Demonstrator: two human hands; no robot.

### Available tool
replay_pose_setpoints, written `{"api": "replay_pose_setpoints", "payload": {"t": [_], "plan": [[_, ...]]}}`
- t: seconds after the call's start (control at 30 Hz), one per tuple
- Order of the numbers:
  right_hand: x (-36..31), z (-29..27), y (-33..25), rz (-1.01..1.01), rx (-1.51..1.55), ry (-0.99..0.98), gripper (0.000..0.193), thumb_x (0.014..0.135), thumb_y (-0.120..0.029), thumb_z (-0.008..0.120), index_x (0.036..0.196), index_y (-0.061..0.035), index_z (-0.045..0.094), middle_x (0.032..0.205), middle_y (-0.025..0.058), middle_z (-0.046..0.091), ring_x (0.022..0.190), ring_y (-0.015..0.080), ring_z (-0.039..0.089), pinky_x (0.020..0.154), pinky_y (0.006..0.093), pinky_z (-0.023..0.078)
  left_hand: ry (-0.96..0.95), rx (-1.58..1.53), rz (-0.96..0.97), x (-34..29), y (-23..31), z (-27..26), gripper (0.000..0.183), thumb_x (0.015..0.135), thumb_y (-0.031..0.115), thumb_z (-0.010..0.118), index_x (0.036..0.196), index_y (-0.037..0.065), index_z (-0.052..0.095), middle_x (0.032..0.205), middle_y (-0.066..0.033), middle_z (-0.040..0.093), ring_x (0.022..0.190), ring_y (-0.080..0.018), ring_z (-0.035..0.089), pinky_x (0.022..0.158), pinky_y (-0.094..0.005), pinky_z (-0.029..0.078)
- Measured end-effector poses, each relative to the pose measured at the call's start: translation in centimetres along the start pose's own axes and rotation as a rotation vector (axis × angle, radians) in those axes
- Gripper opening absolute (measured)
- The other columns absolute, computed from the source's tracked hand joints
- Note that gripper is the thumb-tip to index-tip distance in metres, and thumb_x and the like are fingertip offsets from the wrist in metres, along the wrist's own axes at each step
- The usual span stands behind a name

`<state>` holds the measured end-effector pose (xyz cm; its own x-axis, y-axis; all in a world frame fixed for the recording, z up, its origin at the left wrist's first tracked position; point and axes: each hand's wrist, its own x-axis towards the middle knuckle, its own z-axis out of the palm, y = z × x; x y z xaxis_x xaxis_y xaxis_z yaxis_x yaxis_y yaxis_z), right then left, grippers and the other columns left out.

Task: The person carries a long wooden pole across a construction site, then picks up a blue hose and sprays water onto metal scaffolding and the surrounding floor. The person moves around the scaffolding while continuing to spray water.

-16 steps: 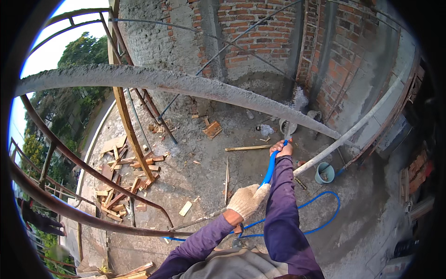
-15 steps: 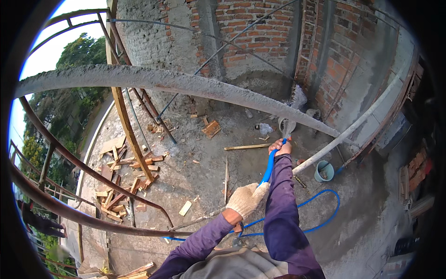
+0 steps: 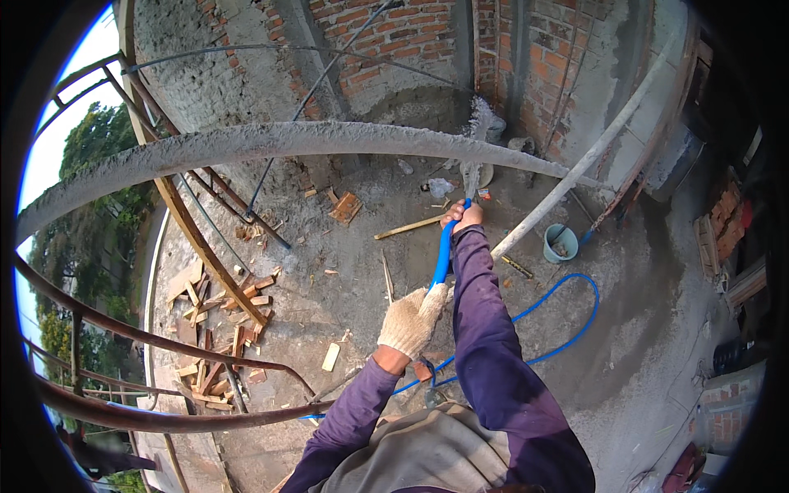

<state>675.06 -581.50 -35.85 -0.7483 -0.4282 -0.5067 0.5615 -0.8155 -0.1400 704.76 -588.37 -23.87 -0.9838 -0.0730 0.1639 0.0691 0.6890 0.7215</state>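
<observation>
A blue hose runs up between my two hands, its end pointing away from me. My right hand, bare, is wrapped round the hose close to its end. Lower and to the left, my left hand, in a cream knitted glove, grips the same hose. Water sprays from the hose end toward the far wall corner, passing the rough grey pole that crosses in front of me. The rest of the hose trails behind my right arm and loops on the floor at right.
Rusty scaffold tubes curve along the left, beside a leaning timber post. Scrap wood is heaped on the floor there. A light pole slants at right, near a pale blue bucket. Brick walls stand beyond.
The view has turned, so the wall corner and floor items sit farther left. Both hands keep their hold on the hose, and its end appears higher and farther left. Water keeps spraying.
</observation>
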Motion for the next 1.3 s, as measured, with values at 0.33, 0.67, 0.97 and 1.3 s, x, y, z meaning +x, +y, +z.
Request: {"api": "replay_pose_setpoints", "payload": {"t": [0.33,0.67,0.97,1.3], "plan": [[0.0,-0.7,2.1,-0.191,0.001,-0.089,0.027,0.087,-0.026,0.032,0.066,-0.0187,0.047,0.051,-0.0045,0.041,0.042,0.0136,0.036,0.046,0.0330,0.033,-0.018,-0.177,-0.220,0.5,1.1,-0.3,0.047,0.094,0.042,0.047,0.070,0.004,0.059,0.054,-0.0072,0.053,0.047,-0.0179,0.052,0.047,-0.0310,0.039],[-0.6,0.0,1.4,-0.062,0.028,-0.019,0.029,0.088,-0.024,0.029,0.067,-0.0177,0.047,0.052,-0.0037,0.042,0.042,0.0140,0.037,0.046,0.0330,0.032,0.025,-0.250,-0.240,0.8,0.9,-0.2,0.048,0.092,0.045,0.049,0.071,0.003,0.059,0.052,-0.0041,0.053,0.045,-0.0120,0.051,0.044,-0.0282,0.038],[0.0,-0.4,1.1,-0.047,0.050,-0.019,0.024,0.085,-0.023,0.031,0.069,-0.0170,0.046,0.051,-0.0025,0.040,0.041,0.0140,0.035,0.046,0.0331,0.031,-0.025,-0.310,-0.344,0.5,1.6,-0.3,0.051,0.092,0.047,0.048,0.070,0.002,0.059,0.053,-0.0063,0.052,0.048,-0.0149,0.052,0.047,-0.0304,0.040],[1.8,-2.3,0.4,0.013,-0.087,-0.226,0.020,0.084,-0.018,0.041,0.064,-0.0164,0.044,0.048,-0.0072,0.036,0.038,0.0087,0.037,0.043,0.0285,0.035,-0.105,-0.085,-0.292,-0.2,0.7,-2.3,0.059,0.091,0.055,0.035,0.083,0.002,0.060,0.078,-0.0246,0.060,0.078,-0.0441,0.058,0.069,-0.0494,0.043]]}}
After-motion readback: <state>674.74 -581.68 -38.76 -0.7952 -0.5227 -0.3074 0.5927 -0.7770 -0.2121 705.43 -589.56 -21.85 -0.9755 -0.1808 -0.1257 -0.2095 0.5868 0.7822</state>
